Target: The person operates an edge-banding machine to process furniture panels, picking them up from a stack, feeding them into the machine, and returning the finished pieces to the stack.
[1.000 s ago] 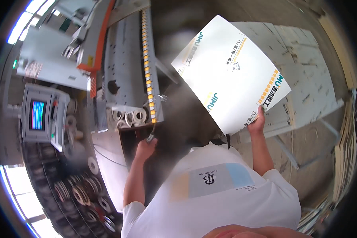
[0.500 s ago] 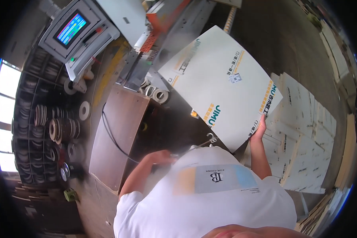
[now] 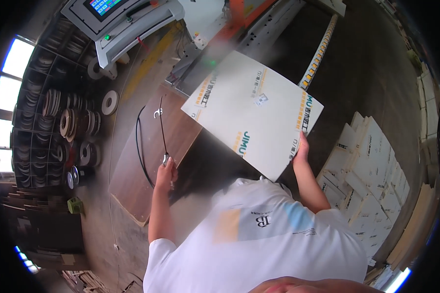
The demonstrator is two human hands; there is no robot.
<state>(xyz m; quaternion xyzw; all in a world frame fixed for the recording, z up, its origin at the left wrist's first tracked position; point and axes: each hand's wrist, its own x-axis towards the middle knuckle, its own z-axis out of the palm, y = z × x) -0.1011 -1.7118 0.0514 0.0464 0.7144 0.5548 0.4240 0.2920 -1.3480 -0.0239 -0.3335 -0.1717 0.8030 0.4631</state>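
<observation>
While the right hand (image 3: 302, 150) grips the white board (image 3: 252, 110) by its right edge, thumb on top, other fingers mostly hidden, the board sits out in front of the shirt (image 3: 288, 254), near corner close to it. Left hand (image 3: 166, 173) is clenched around a long-nozzled air gun (image 3: 165, 158), tip over the brown cabinet (image 3: 132, 190). Risks, my read: one-handed edge grip, so board could twist or slip; far corner could knock the orange-trimmed machine (image 3: 237, 19) on a careless turn; hose (image 3: 138, 139) could snag if yanked. Vs half a second ago: nozzle swung from across the shirt to pointing away; board still in the same hand.
</observation>
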